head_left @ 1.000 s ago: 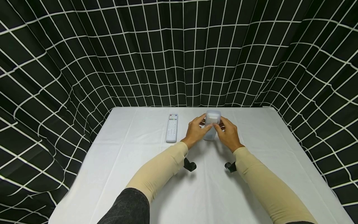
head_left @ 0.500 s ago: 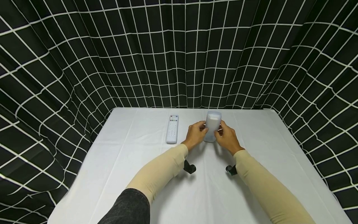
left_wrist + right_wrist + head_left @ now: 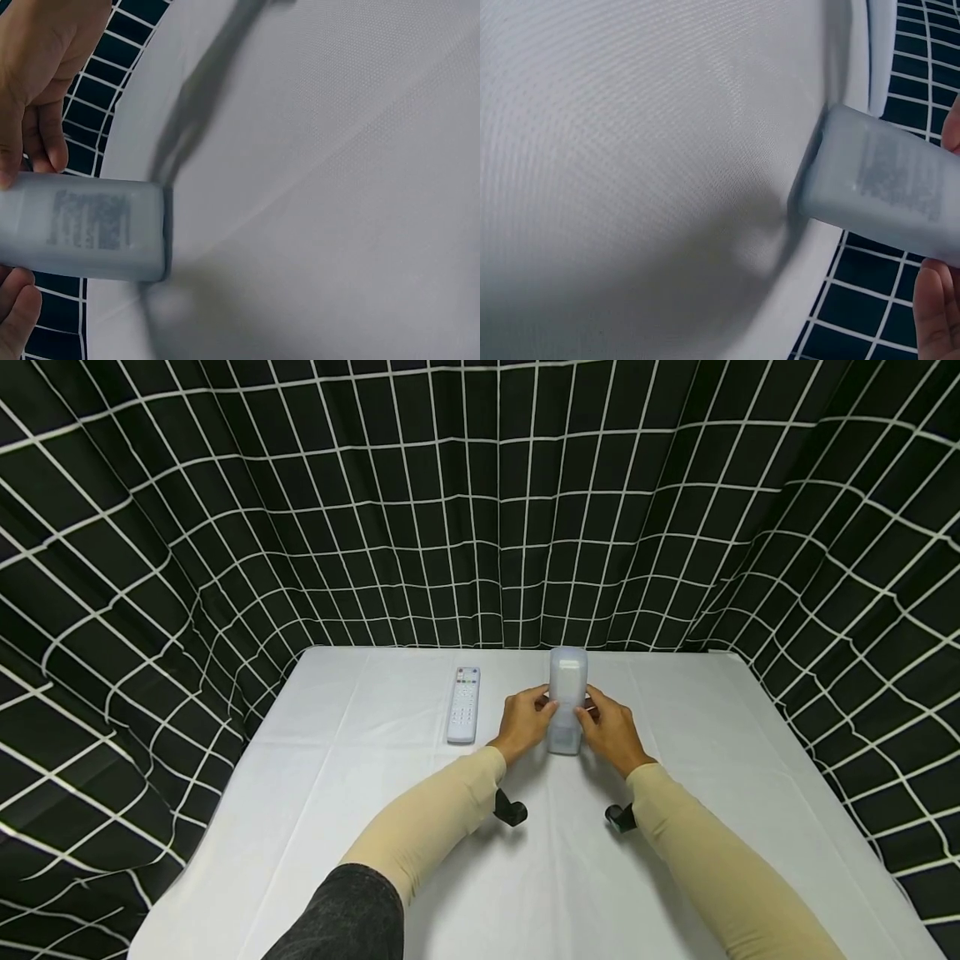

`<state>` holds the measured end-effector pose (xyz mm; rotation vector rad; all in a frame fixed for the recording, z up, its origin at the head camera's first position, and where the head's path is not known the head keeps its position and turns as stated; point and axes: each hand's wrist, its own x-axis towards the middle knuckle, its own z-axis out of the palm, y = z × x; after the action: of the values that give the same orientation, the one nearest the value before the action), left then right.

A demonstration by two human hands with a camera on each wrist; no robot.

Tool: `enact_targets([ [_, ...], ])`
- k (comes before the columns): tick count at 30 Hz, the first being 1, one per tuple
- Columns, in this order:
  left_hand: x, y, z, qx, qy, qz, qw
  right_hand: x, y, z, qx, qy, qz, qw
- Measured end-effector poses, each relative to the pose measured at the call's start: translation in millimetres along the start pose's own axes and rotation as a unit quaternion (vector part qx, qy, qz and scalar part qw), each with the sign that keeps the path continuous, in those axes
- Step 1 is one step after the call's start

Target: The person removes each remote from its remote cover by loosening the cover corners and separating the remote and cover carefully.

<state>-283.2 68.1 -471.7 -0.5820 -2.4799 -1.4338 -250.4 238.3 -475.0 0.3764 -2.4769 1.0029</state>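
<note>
A remote control in a translucent bluish cover point(image 3: 567, 693) stands up on end between both hands, its blurred printed label point(image 3: 90, 219) showing through in the wrist views. My left hand point(image 3: 522, 724) pinches its left edge, thumb in front and fingers behind. On the opposite edge my right hand point(image 3: 611, 732) pinches it in the same way, at about the same height. The lower end of the cover point(image 3: 829, 161) is close over the white cloth. To the left of the hands lies a second remote control point(image 3: 463, 706), buttons facing up, in a similar pale cover.
A white cloth covers the table point(image 3: 360, 777). Black curtains with a white grid point(image 3: 420, 510) hang behind it and along both sides. Dark wrist-mounted pieces point(image 3: 512, 810) stick out below the forearms.
The held remote has tipped more upright, with its top end higher and its lower end showing further down. Both thumbs have moved from its middle out to the side edges.
</note>
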Motion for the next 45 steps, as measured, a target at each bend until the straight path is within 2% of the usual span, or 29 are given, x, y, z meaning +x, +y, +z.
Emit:
enact_targets([
  [12,-2.3,2.4,4.2,0.001,0.016,-0.026,0.9995,-0.3,0.9,3.4,-0.002,0.0,0.011,1.0],
  [18,-3.0,-1.2,6.3,0.006,0.017,-0.016,0.9997,0.2,1.8,4.9,-0.003,-0.002,0.018,1.0],
  [25,-7.1,-5.4,10.2,-0.001,-0.009,-0.037,0.9993,-1.4,1.9,5.7,-0.006,-0.035,0.054,0.998],
  [33,-8.5,-6.1,11.4,0.005,-0.003,-0.046,0.9989,-0.7,2.4,7.3,-0.011,-0.056,0.058,0.997],
  [38,-11.0,-9.2,12.4,0.0,-0.024,-0.071,0.9972,-2.2,4.0,8.6,-0.011,-0.085,0.069,0.994],
  [45,-11.6,-16.4,14.3,0.009,-0.045,-0.061,0.9971,-3.1,4.0,8.9,-0.009,-0.096,0.082,0.992],
])
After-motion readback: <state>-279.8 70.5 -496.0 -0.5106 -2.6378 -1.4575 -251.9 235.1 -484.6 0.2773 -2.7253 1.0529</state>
